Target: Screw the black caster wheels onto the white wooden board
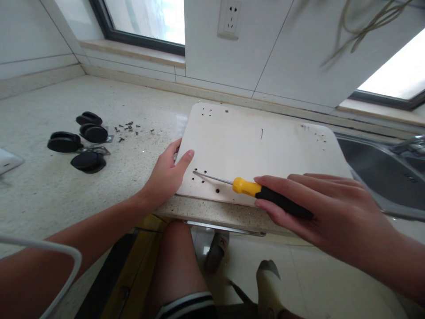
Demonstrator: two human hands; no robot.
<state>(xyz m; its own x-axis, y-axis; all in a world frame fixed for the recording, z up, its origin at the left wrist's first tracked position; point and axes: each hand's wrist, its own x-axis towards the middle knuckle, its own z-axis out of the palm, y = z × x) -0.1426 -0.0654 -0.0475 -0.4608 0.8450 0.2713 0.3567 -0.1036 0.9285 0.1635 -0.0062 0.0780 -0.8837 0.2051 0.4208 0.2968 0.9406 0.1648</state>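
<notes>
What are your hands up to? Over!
Left hand on white board. Right hand gripping screwdriver, tip among holes. Casters and screws left of board.

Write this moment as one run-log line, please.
left hand: holding board edge | right hand: holding screwdriver, tip by holes | wheels, screws: on counter

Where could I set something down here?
The counter looks mostly bare between the wheels and left forearm, and behind the wheels toward the wall. The middle of the board is open too. It's crowded around the wheels and screws, and at the board's near left, with left hand and screwdriver.
</notes>
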